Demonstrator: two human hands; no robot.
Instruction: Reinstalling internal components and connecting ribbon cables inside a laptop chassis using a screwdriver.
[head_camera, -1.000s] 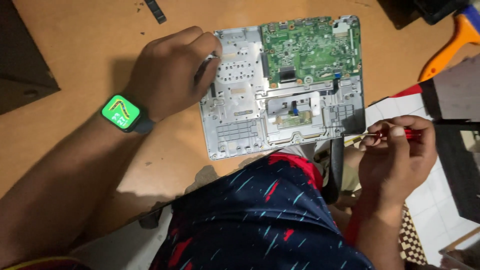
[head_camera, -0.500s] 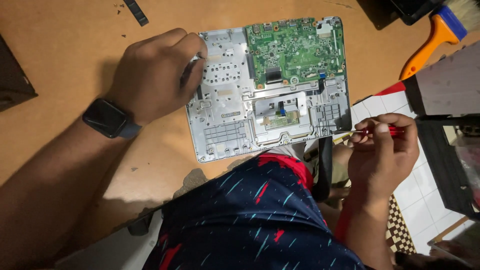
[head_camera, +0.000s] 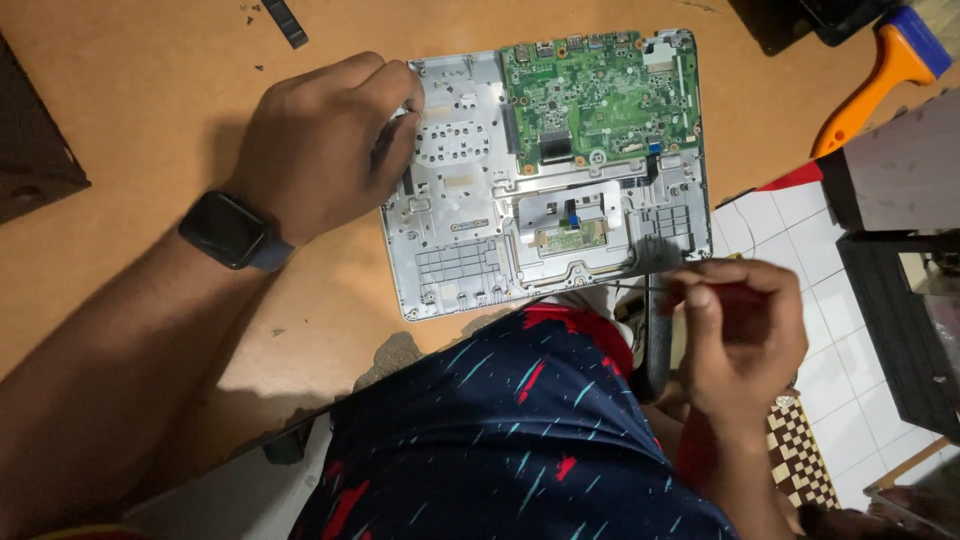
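An opened silver laptop chassis (head_camera: 455, 235) lies on the brown tabletop, with a green circuit board (head_camera: 595, 95) in its upper right part and the touchpad's underside (head_camera: 570, 225) below that. My left hand (head_camera: 320, 140), with a dark watch (head_camera: 228, 230) on the wrist, presses down on the chassis's left edge. At the chassis's lower right corner my right hand (head_camera: 740, 330) is closed around a red-handled screwdriver (head_camera: 735, 300). The tool's blurred tip points toward that corner.
My knee in dark blue patterned shorts (head_camera: 500, 430) juts under the table's edge. An orange-handled brush (head_camera: 880, 80) lies at the top right, a short dark strip (head_camera: 285, 20) at the top left. White floor tiles (head_camera: 790, 230) and a black shelf (head_camera: 900, 300) are on the right.
The watch's lit green screen has gone dark. My right hand has shifted left and down with the screwdriver, closer to the chassis's lower right corner. The left hand stays on the chassis.
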